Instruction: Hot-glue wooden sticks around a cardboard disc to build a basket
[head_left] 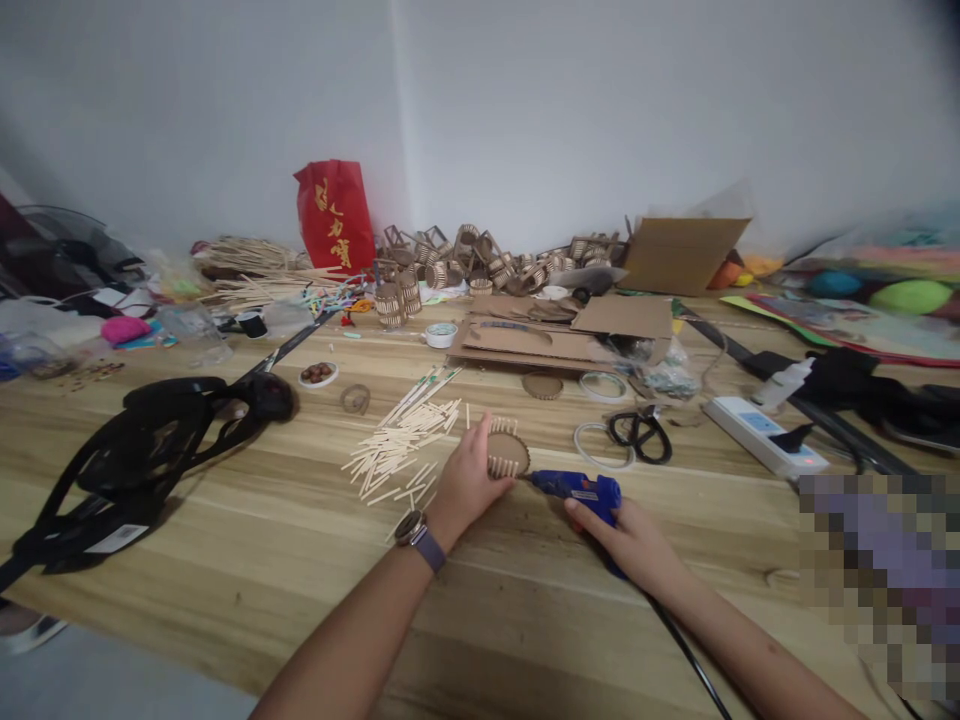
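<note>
My left hand [469, 478], with a watch on its wrist, is closed on the left side of a round cardboard base [510, 452]. Short wooden sticks stand up along part of that base's rim. A blue glue gun [574, 489] is gripped in my right hand [628, 540], its nozzle pointing left and close to the base's right edge. Whether the nozzle touches the base I cannot tell. Left of my left hand lies a loose pile of short wooden sticks [401, 440].
Behind the hands are cardboard sheets [517, 340], a cardboard disc [542, 385] and white rings [602, 386]. A power strip [765, 437] stands at right. Black straps [150, 450] lie at left. Small stick baskets [465, 260] and a red bag [335, 215] line the wall.
</note>
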